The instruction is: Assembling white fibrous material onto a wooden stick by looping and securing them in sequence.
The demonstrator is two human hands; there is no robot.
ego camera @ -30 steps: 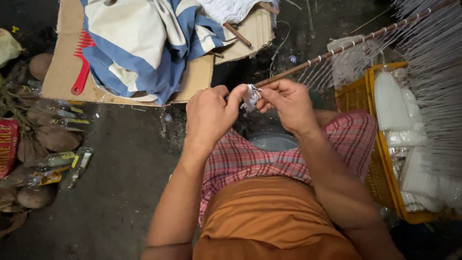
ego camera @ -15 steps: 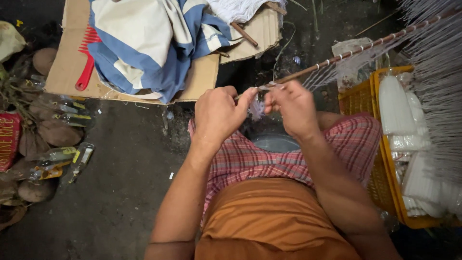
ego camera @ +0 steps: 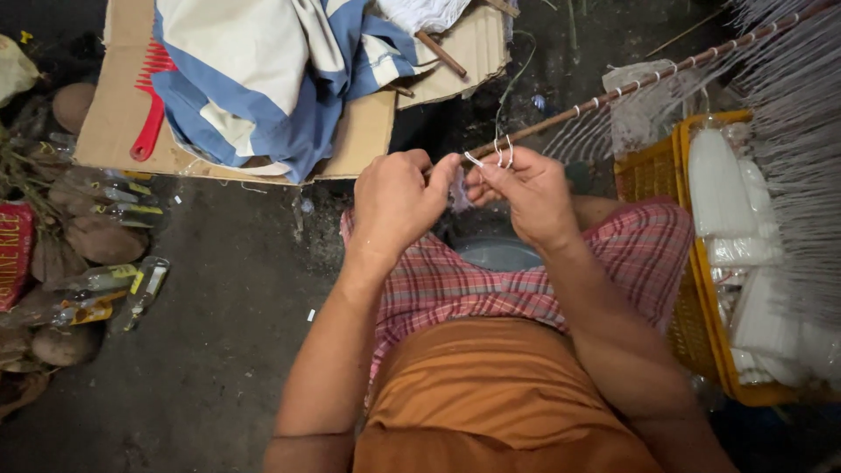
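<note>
- Wooden rod (ego camera: pixel 631 88) runs diagonally from far right down to mid-scene, its near end right at both hands; long axis points far-right to near-left.
- White thread (ego camera: pixel 501 154) loops over the rod end, just above the right hand (ego camera: pixel 526 197).
- Right hand (ego camera: pixel 526 197): fingers pinched on the thread, directly under the rod, so it's the nearer one.
- Left hand (ego camera: pixel 394 206): curled shut, thumb tip touching the thread's left end; prob. pinching it, view too small to be sure.
- Yellow crate (ego camera: pixel 692 289) w/ white bundles sits at the right, beside the knee.
</note>
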